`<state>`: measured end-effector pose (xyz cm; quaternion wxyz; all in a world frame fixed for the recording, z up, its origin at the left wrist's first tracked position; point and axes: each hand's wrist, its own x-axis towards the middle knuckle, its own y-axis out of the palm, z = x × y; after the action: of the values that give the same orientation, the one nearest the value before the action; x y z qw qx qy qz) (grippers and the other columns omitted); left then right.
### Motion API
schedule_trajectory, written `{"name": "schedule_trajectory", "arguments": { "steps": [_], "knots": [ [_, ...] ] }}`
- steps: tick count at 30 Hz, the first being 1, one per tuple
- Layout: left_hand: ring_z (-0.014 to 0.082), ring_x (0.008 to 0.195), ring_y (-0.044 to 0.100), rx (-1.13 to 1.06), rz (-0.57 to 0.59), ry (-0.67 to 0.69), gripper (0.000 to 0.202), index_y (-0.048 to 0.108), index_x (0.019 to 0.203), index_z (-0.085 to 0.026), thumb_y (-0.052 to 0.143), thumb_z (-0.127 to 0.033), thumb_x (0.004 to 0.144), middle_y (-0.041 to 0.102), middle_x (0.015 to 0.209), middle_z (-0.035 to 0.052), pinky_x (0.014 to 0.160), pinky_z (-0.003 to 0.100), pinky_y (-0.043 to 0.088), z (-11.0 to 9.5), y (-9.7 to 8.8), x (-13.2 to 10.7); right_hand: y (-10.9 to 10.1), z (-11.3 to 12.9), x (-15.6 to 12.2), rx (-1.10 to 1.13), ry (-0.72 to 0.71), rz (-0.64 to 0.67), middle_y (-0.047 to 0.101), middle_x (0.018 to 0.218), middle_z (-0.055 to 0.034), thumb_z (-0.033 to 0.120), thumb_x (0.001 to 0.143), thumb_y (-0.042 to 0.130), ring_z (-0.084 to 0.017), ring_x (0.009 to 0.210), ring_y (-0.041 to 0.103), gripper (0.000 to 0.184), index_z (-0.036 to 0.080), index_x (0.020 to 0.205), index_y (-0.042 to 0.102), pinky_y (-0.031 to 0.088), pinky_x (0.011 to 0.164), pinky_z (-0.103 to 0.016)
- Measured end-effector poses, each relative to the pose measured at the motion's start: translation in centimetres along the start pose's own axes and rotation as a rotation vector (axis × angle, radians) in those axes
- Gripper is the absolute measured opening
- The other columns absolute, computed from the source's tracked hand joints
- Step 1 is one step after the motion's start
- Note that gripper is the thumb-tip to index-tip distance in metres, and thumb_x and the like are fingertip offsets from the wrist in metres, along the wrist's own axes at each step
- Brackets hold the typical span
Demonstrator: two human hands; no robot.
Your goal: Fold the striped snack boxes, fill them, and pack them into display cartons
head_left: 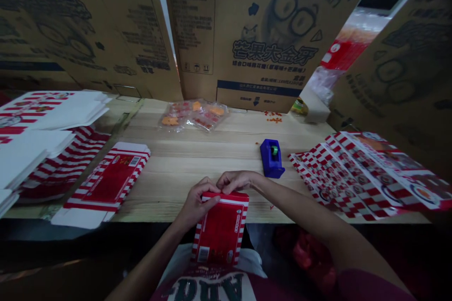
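Note:
A red box with white-striped edges leans between the table's front edge and my body, its barcode side facing up. My left hand grips its upper left corner, with the thumb lying on the printed face. At the top edge of the box, the fingers of my right hand are pinched together on the end flap. Whether a piece of tape is between them, I cannot make out. A blue tape dispenser with a green roll stands to the right of my right hand.
Flat striped cartons and a white-backed carton stack lie left. Checkered printed sheets fan out at right. Clear packets and small orange bits lie toward the back. Large cardboard boxes wall off the far side.

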<state>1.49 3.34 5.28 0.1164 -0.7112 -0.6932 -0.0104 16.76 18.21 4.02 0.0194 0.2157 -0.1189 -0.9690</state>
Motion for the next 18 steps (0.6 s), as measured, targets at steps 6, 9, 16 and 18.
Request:
{"name": "schedule_trajectory", "arguments": {
  "steps": [6,9,16,18],
  "knots": [
    [0.0178,0.083,0.059,0.238,-0.127,0.245,0.011,0.068,0.092,-0.02,0.062,-0.019,0.083,0.06,0.089,0.0053,0.073,0.031,0.048,-6.8,-2.3,0.1,0.3,3.0,-3.4,0.026,-0.237,-0.421,0.056,0.059,0.0034,0.051,0.067,0.076,-0.006,0.05,0.044,0.043,0.011,0.077,0.064,0.031,0.048,-0.017],
    [0.0196,0.09,0.059,0.422,-0.184,0.464,0.026,0.063,0.106,-0.022,0.059,-0.011,0.083,0.059,0.099,0.0082,0.076,0.033,0.05,-9.0,-2.5,-0.1,0.2,3.4,-5.0,0.069,-0.252,-0.661,0.058,0.059,0.0007,0.063,0.076,0.062,-0.009,0.05,0.048,0.051,0.013,0.085,0.066,0.035,0.048,-0.018],
    [0.0282,0.1,0.057,0.838,0.218,0.629,0.037,0.057,0.118,-0.014,0.059,-0.027,0.083,0.061,0.107,0.0163,0.093,0.047,0.047,-0.7,3.0,-2.2,1.5,-1.5,-3.5,0.208,-0.204,-0.611,0.071,0.098,-0.0083,0.044,0.062,0.08,-0.025,0.089,0.066,0.044,0.021,0.097,0.068,0.052,0.079,-0.037],
    [0.0332,0.115,0.051,0.796,0.325,0.519,0.071,0.046,0.133,-0.015,0.068,-0.049,0.075,0.055,0.125,0.0199,0.102,0.051,0.04,1.6,2.0,-2.6,1.0,-2.8,-2.9,0.136,-0.198,-0.594,0.071,0.096,-0.0081,0.041,0.063,0.079,-0.026,0.089,0.067,0.039,0.023,0.096,0.068,0.053,0.081,-0.041]
  ]
}}
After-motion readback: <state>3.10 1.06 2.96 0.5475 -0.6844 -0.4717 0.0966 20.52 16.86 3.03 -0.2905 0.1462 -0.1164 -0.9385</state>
